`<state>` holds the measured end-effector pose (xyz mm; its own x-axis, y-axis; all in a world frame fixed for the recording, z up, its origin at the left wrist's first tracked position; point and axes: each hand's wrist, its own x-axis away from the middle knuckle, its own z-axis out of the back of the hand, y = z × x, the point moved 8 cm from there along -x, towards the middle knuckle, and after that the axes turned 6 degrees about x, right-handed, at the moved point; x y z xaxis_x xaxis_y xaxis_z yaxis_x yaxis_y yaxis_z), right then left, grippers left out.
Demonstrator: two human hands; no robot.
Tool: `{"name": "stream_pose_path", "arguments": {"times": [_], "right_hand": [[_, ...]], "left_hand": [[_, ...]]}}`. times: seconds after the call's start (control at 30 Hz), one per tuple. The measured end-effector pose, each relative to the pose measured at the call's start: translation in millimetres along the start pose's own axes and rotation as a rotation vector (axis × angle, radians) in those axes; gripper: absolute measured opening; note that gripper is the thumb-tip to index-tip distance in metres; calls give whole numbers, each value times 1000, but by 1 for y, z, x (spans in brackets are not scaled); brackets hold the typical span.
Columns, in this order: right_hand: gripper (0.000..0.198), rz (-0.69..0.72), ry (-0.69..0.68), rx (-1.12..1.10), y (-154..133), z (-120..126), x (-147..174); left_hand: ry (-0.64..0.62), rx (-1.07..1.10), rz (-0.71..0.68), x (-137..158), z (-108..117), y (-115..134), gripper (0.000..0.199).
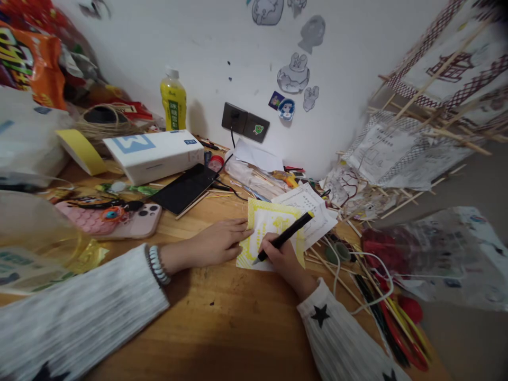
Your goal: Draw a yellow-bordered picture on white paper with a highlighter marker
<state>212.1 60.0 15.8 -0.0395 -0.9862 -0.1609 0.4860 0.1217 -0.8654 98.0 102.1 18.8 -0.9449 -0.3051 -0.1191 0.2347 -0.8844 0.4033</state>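
Note:
My right hand is closed around a black marker with a yellow end. The marker slants, its tip at the lower left part of a white sheet of paper that bears a yellow patterned border and yellow drawings. Flat on the table beside that sheet, my left hand has its fingers stretched out, the tips on the paper's left edge. Partly under the yellow-marked sheet lies another paper with dark print and a drawn border.
Behind the hands are a black tablet-like slab, a white box and a yellow drink bottle. A pink phone lies left. Wooden sticks, a white cable and plastic bags crowd the right, below a stick-and-paper frame.

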Motion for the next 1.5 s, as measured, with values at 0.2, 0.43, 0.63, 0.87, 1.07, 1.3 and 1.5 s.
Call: {"name": "stream_pose_path", "arguments": {"times": [0.2, 0.43, 0.63, 0.87, 1.07, 1.3, 1.5], "right_hand": [[27, -30, -42, 6, -1, -1, 1], [28, -114, 22, -132, 10, 6, 4], [25, -78, 33, -111, 8, 6, 4], [24, -51, 20, -72, 4, 5, 3], [27, -63, -25, -54, 4, 4, 4], [25, -82, -7, -63, 5, 6, 5], [24, -58, 71, -74, 6, 11, 3]], "left_hand": [[-3, 2, -1, 0, 1, 1, 53], [14, 14, -10, 1, 2, 1, 53], [8, 22, -6, 0, 3, 2, 54], [3, 19, -2, 0, 3, 1, 54], [-16, 8, 5, 0, 0, 0, 54], [-24, 11, 3, 1, 1, -1, 54], [-14, 21, 5, 0, 1, -1, 54]]}}
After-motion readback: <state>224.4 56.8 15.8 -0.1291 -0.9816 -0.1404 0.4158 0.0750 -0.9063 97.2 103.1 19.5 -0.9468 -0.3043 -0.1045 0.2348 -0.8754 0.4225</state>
